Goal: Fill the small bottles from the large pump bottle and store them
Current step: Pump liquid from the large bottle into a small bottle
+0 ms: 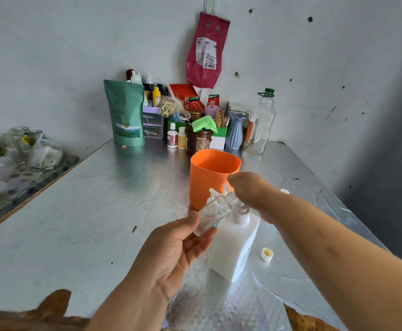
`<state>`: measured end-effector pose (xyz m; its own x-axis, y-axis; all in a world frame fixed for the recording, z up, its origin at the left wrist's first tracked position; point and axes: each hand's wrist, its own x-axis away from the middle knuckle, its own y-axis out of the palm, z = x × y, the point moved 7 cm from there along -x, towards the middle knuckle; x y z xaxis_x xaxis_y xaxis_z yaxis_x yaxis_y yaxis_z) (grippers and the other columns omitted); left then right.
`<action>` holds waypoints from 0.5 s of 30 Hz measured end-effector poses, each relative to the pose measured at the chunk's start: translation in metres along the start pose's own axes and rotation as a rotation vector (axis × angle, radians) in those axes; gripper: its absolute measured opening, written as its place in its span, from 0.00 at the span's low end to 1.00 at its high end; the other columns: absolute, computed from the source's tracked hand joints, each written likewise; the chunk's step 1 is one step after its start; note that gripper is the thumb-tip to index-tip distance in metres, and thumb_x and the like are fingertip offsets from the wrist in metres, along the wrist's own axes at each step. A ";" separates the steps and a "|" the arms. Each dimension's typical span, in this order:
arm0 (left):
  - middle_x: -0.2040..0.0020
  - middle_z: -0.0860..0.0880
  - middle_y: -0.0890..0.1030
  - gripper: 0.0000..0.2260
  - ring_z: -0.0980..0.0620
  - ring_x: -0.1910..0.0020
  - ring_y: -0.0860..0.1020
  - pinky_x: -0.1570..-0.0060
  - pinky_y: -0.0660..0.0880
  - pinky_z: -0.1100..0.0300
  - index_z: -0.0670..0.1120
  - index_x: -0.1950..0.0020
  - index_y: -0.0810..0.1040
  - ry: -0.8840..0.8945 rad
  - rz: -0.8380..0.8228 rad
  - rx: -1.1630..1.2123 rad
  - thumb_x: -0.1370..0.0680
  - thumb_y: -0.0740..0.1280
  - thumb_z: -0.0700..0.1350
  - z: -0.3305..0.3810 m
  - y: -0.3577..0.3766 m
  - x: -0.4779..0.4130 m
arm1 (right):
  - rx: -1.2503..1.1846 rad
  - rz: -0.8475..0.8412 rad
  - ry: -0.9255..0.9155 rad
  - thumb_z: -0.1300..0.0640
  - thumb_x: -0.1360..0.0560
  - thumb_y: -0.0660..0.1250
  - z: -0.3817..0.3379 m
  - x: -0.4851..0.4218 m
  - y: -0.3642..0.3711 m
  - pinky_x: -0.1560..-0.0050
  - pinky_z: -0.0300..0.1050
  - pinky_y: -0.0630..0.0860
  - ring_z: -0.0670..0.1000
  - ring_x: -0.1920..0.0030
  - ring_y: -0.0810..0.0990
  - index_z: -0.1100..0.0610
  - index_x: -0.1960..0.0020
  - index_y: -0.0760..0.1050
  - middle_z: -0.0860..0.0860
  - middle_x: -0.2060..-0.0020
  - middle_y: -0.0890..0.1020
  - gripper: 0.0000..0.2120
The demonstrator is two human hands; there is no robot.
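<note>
I had the left hand (178,244) gripping the small clear bottle (215,211) between thumb and fingers, tilted neck-up at the spout of the white pump bottle (235,247) on the table (76,223), while the right hand (250,189) lay over the pump head (finger curl: couldn't tell).

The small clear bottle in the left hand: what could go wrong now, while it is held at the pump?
1. The left hand holds the small clear bottle tilted, its narrow neck at the nozzle of the white pump bottle; liquid could miss it and run onto the table.
2. The right hand is on the pump head; a hard press might tip the pump bottle.
</note>
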<state>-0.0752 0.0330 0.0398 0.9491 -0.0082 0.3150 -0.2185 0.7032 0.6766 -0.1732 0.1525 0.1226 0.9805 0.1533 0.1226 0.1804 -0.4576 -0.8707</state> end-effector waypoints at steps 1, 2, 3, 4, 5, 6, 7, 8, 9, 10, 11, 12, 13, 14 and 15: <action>0.49 0.36 0.83 0.12 0.44 0.54 0.84 0.55 0.80 0.56 0.33 0.45 0.78 -0.001 0.004 -0.001 0.24 0.67 0.40 -0.001 -0.001 -0.001 | -0.009 -0.005 0.004 0.66 0.19 0.51 0.002 -0.001 0.002 0.53 0.45 0.64 0.55 0.53 0.66 0.71 0.38 0.70 0.58 0.54 0.68 0.16; 0.49 0.36 0.84 0.12 0.44 0.54 0.84 0.55 0.80 0.56 0.33 0.46 0.78 -0.005 0.007 -0.003 0.25 0.67 0.40 -0.002 -0.002 -0.001 | -0.006 -0.011 0.011 0.66 0.19 0.51 0.004 -0.002 0.004 0.53 0.44 0.65 0.55 0.54 0.66 0.71 0.38 0.71 0.57 0.54 0.68 0.15; 0.49 0.37 0.84 0.12 0.44 0.54 0.84 0.55 0.80 0.56 0.33 0.46 0.79 -0.009 0.009 -0.004 0.25 0.68 0.40 -0.003 -0.002 -0.002 | -0.024 -0.011 0.014 0.66 0.19 0.51 0.006 -0.002 0.006 0.53 0.44 0.65 0.55 0.54 0.67 0.70 0.39 0.72 0.57 0.55 0.69 0.15; 0.49 0.37 0.84 0.12 0.44 0.54 0.84 0.55 0.80 0.56 0.33 0.46 0.79 -0.011 0.008 -0.003 0.25 0.68 0.40 -0.004 -0.002 -0.001 | -0.066 -0.005 0.022 0.65 0.19 0.50 0.008 -0.001 0.007 0.55 0.44 0.66 0.55 0.56 0.68 0.68 0.43 0.74 0.57 0.56 0.70 0.15; 0.50 0.37 0.84 0.12 0.44 0.55 0.84 0.56 0.80 0.57 0.33 0.47 0.79 -0.011 0.007 -0.002 0.26 0.68 0.40 -0.004 -0.002 -0.001 | -0.113 0.009 0.039 0.65 0.19 0.50 0.010 0.000 0.006 0.58 0.43 0.67 0.53 0.60 0.68 0.64 0.51 0.75 0.56 0.60 0.70 0.15; 0.50 0.37 0.84 0.12 0.44 0.55 0.84 0.56 0.80 0.57 0.33 0.47 0.79 -0.009 0.010 -0.003 0.26 0.68 0.40 -0.004 -0.002 -0.001 | -0.128 0.026 0.057 0.64 0.19 0.49 0.012 0.001 0.005 0.62 0.43 0.66 0.52 0.64 0.67 0.60 0.60 0.72 0.53 0.64 0.69 0.16; 0.50 0.37 0.84 0.11 0.44 0.55 0.84 0.56 0.80 0.57 0.33 0.47 0.79 -0.007 0.013 -0.006 0.25 0.68 0.40 -0.003 -0.001 0.000 | -0.130 0.034 0.055 0.64 0.19 0.49 0.011 0.002 0.003 0.64 0.42 0.65 0.51 0.65 0.66 0.56 0.65 0.66 0.52 0.67 0.67 0.18; 0.49 0.36 0.84 0.11 0.44 0.55 0.84 0.56 0.80 0.57 0.33 0.46 0.79 -0.004 0.014 -0.008 0.25 0.67 0.39 -0.002 -0.001 0.001 | -0.093 0.035 0.037 0.64 0.19 0.50 0.008 0.002 0.003 0.61 0.43 0.66 0.52 0.63 0.67 0.54 0.67 0.62 0.51 0.69 0.64 0.18; 0.49 0.36 0.84 0.12 0.44 0.55 0.84 0.56 0.80 0.56 0.33 0.46 0.79 -0.002 0.012 -0.007 0.25 0.67 0.39 -0.001 0.000 0.001 | -0.057 0.039 0.017 0.64 0.19 0.50 0.005 0.000 0.002 0.56 0.47 0.68 0.54 0.60 0.67 0.53 0.68 0.59 0.50 0.69 0.63 0.18; 0.49 0.36 0.83 0.12 0.43 0.54 0.84 0.55 0.80 0.56 0.32 0.45 0.79 0.000 0.008 -0.006 0.24 0.67 0.39 0.000 0.001 0.002 | -0.057 0.071 0.009 0.64 0.19 0.50 0.004 -0.001 0.000 0.52 0.51 0.69 0.55 0.56 0.67 0.54 0.67 0.59 0.50 0.68 0.62 0.18; 0.48 0.35 0.83 0.12 0.43 0.54 0.83 0.55 0.80 0.56 0.32 0.45 0.79 0.001 0.005 -0.004 0.24 0.67 0.39 0.000 0.002 0.002 | -0.086 0.116 0.021 0.65 0.19 0.50 0.005 -0.003 -0.004 0.49 0.53 0.70 0.55 0.55 0.66 0.55 0.65 0.60 0.50 0.67 0.63 0.16; 0.48 0.35 0.83 0.12 0.43 0.54 0.83 0.54 0.80 0.56 0.32 0.45 0.79 0.004 0.002 -0.002 0.24 0.67 0.40 0.001 0.002 0.003 | -0.108 0.145 0.035 0.66 0.20 0.50 0.007 -0.004 -0.008 0.48 0.54 0.71 0.55 0.54 0.66 0.56 0.62 0.61 0.51 0.66 0.64 0.14; 0.48 0.35 0.83 0.12 0.44 0.54 0.83 0.54 0.79 0.56 0.32 0.46 0.79 0.007 0.000 0.000 0.24 0.67 0.40 0.001 0.003 0.004 | -0.086 0.153 0.034 0.66 0.20 0.49 0.006 -0.004 -0.009 0.48 0.54 0.71 0.55 0.55 0.66 0.56 0.62 0.61 0.51 0.65 0.65 0.13; 0.48 0.35 0.83 0.12 0.44 0.54 0.83 0.54 0.79 0.56 0.32 0.46 0.79 0.009 -0.004 0.003 0.24 0.67 0.40 0.002 0.004 0.004 | -0.054 0.145 0.024 0.66 0.20 0.49 0.005 -0.004 -0.009 0.50 0.52 0.69 0.54 0.55 0.66 0.55 0.63 0.60 0.51 0.65 0.64 0.15; 0.48 0.35 0.83 0.12 0.44 0.54 0.83 0.53 0.79 0.56 0.32 0.46 0.79 0.010 -0.007 0.004 0.24 0.67 0.40 0.003 0.004 0.004 | -0.014 0.125 0.004 0.66 0.20 0.49 0.003 -0.004 -0.008 0.51 0.52 0.67 0.55 0.55 0.66 0.53 0.65 0.58 0.51 0.66 0.63 0.17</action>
<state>-0.0729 0.0341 0.0456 0.9527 -0.0059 0.3039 -0.2129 0.7005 0.6811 -0.1792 0.1580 0.1276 0.9957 0.0910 0.0151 0.0575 -0.4847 -0.8728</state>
